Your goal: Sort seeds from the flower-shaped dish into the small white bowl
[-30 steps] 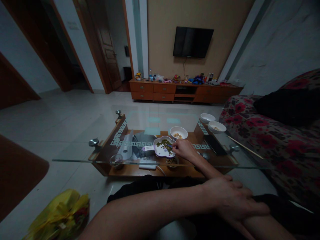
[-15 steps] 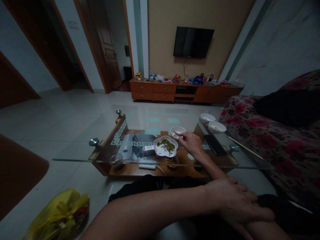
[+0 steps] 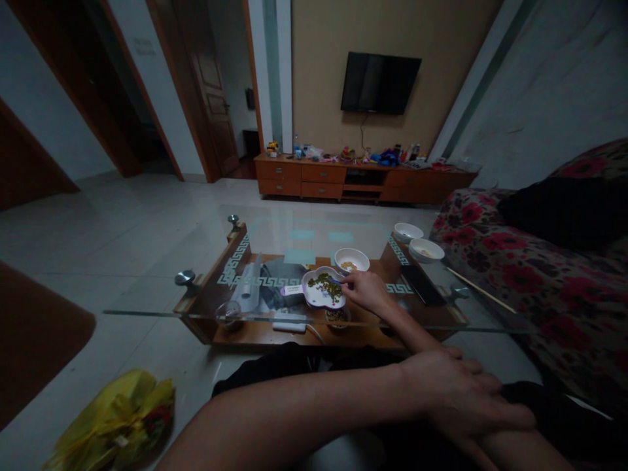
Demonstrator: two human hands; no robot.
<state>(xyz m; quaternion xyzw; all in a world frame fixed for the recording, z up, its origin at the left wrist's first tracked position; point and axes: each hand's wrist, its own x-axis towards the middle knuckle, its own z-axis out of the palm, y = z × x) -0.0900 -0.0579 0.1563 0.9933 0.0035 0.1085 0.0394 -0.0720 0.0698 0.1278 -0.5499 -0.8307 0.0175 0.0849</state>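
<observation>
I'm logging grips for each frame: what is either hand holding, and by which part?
The right hand pinches a small blue tool, apparently tweezers, by its rear end, tip over the flower-shaped dish. The left hand holds nothing.

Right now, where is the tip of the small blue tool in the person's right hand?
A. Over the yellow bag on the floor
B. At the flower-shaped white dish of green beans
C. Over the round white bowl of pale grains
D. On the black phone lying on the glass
B: the right hand holds the small blue tool with its tip at the flower-shaped white dish of green beans, short of the round white bowl behind.
</observation>
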